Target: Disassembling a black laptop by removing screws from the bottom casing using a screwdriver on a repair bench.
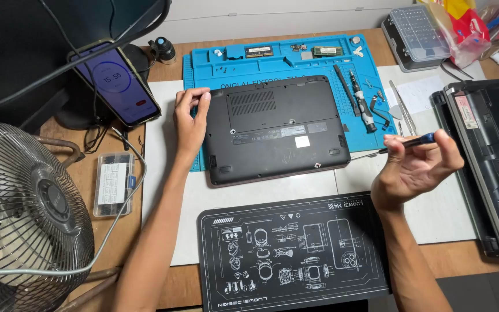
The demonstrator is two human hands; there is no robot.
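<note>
The laptop (275,130), base up, is laid on the blue mat (203,69) at the worktop's rear centre. Its left edge is touched by the left hand (190,121), fingers loose. A screwdriver (402,144) is pinched in the right hand (414,167).

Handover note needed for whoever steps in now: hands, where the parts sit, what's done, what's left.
Left hand: fingertips on the top-left corner of the black laptop, which lies bottom-up on the blue repair mat.
Right hand: pinching a blue-handled screwdriver, tip pointing toward the laptop's right edge but clear of it.
Parts: two memory modules and small loose bits sit in the mat's top trays; another driver and pry tools lie on the mat, right of the laptop.
Done: bottom cover sits flush on the laptop.
Left: cannot tell which cover screws are in; check each hole.
</note>
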